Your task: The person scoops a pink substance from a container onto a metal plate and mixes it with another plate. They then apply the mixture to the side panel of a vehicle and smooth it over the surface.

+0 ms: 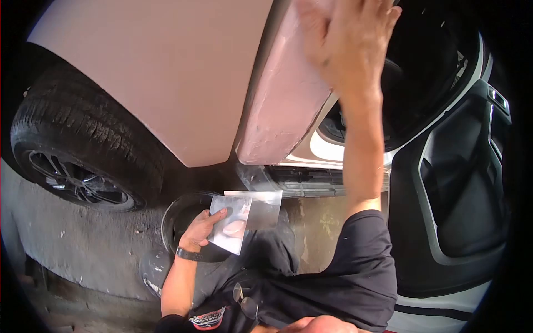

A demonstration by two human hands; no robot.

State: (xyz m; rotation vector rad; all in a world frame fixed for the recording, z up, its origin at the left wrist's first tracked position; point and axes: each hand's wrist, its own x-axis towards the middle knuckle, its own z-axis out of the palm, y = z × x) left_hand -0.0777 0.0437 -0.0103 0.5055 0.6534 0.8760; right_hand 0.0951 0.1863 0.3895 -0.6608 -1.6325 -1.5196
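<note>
My left hand (201, 228), with a dark band at the wrist, pinches a thin flat plate (237, 208) that carries a smear of pale pink paste (234, 227). A second, greyer plate (265, 213) overlaps behind it, and how it is held is unclear. My right arm reaches up to the edge of a pink-coated car panel (286, 94). There my right hand (355, 44) lies with its fingers extended, on or just over the surface; contact is unclear. The top frame edge cuts off some fingertips, and the thumb side is blurred.
A black tyre (83, 127) stands at the left, beside a large pale body panel (166, 66). On the right is an open car door (455, 183) with black trim. A round dark container (173, 219) sits behind my left hand on the concrete floor (72, 233).
</note>
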